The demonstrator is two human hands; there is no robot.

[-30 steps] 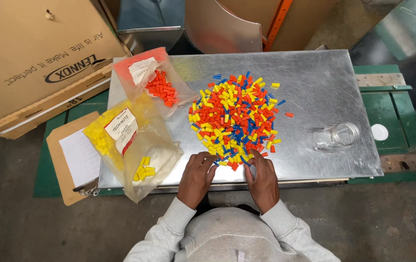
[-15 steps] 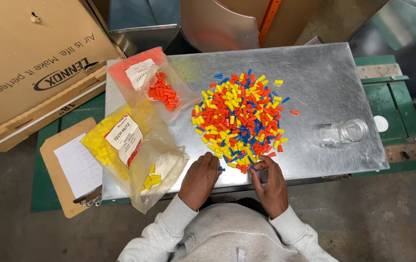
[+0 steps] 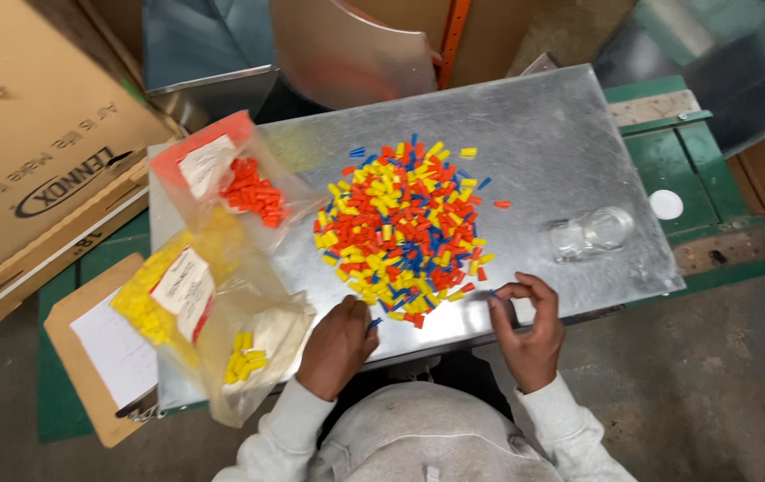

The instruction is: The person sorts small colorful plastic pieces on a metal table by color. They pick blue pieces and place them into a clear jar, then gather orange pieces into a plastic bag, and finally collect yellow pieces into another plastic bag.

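Note:
A heap of small red, yellow and blue plastic caps (image 3: 405,228) lies in the middle of a bare metal tabletop (image 3: 552,143). My left hand (image 3: 338,344) rests at the heap's near edge with its fingers curled, and a blue cap (image 3: 373,323) pokes out at the fingertips. My right hand (image 3: 525,330) is to the right of the heap, off it, near the table's front edge. Its thumb and forefinger are pinched together on what looks like a tiny blue cap (image 3: 492,293).
On the table's left lie clear bags: one with orange caps (image 3: 253,192), two with yellow caps (image 3: 146,303) (image 3: 244,357). A clear empty container (image 3: 592,234) lies on its side at the right. A clipboard with paper (image 3: 101,357) and a large cardboard box (image 3: 34,152) sit left of the table.
My right hand has drawn away from the heap to the right, its fingers pinched. My left hand has stayed at the heap's near edge. The view has shifted slightly.

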